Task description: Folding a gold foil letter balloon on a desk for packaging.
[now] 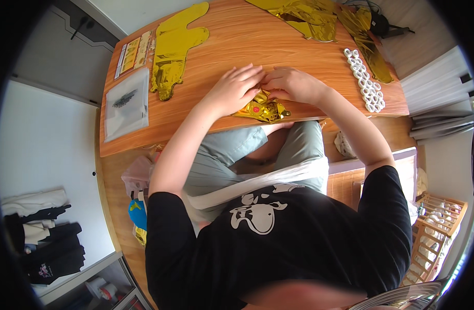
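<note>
A crumpled, folded gold foil balloon (268, 111) with a small red mark lies at the near edge of the wooden table, in front of my lap. My left hand (236, 89) rests over its left side, fingers stretched out and slightly apart, the thumb side against the foil. From the right, my right hand (295, 84) has its fingers bent and its thumb on the foil, gripping its upper part. The fingertips of both hands nearly meet, and part of the foil is hidden beneath them.
A flat gold foil balloon (177, 44) lies at the left of the table (221, 51), near a printed card (135, 54) and a clear bag (127, 106) with dark contents. More gold foil (304, 18) lies at the far right, beside rows of small white rings (365, 80).
</note>
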